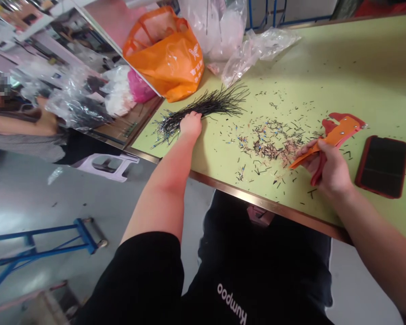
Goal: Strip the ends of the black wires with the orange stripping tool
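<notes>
A bundle of thin black wires lies on the yellow-green table, some of its left ends tipped in blue or silver. My left hand rests on the near side of this bundle with fingers bent over the wires; the fingertips are partly hidden, so whether they pinch any wire does not show. In my right hand is an orange and red wire stripper, its jaws pointing away to the upper right. Short black, blue and copper-coloured wire scraps are scattered between my hands.
A phone in a red-edged case lies right of my right hand. Behind the wires stand an orange bag and clear plastic bags. The table's metal edge runs before me. At the left another person's arm reaches over a neighbouring bench.
</notes>
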Demonstrator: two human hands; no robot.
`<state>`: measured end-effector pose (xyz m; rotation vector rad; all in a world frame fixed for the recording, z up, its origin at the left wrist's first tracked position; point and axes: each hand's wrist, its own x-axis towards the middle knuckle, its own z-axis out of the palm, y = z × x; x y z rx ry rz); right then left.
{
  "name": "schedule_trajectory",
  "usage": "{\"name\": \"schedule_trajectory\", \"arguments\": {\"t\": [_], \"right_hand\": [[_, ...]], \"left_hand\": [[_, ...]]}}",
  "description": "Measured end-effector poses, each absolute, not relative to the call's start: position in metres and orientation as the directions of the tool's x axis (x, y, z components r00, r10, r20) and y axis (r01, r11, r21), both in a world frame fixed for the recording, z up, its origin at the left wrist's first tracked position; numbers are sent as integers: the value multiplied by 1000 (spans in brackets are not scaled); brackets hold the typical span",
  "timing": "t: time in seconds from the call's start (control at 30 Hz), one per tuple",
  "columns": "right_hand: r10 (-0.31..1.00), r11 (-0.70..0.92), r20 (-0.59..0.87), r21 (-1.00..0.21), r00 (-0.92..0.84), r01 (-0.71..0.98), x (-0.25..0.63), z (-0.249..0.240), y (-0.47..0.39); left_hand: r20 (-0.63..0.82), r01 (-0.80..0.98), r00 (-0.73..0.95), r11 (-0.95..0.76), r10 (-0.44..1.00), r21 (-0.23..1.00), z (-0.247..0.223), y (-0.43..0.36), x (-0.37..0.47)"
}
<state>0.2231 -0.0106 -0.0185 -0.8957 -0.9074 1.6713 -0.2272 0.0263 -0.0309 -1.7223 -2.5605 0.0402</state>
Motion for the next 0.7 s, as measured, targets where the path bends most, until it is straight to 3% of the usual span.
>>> {"name": "schedule_trajectory", "arguments": {"t": [0.47,0.63,0.7], "right_hand": [[962,-247,-180,-895,-206,-371,222,-25,-4],[961,-245,-170,-888,-218,-389,224,-28,-3],[959,-247,-170,-890,-225,-383,225,-28,-3]], "left_hand": [[50,912,-408,410,911,-19,-23,76,-233],[160,882,-470,470,868,38,-9,76,-231],[217,840,-543,528,811,124,0,74,-232]]}}
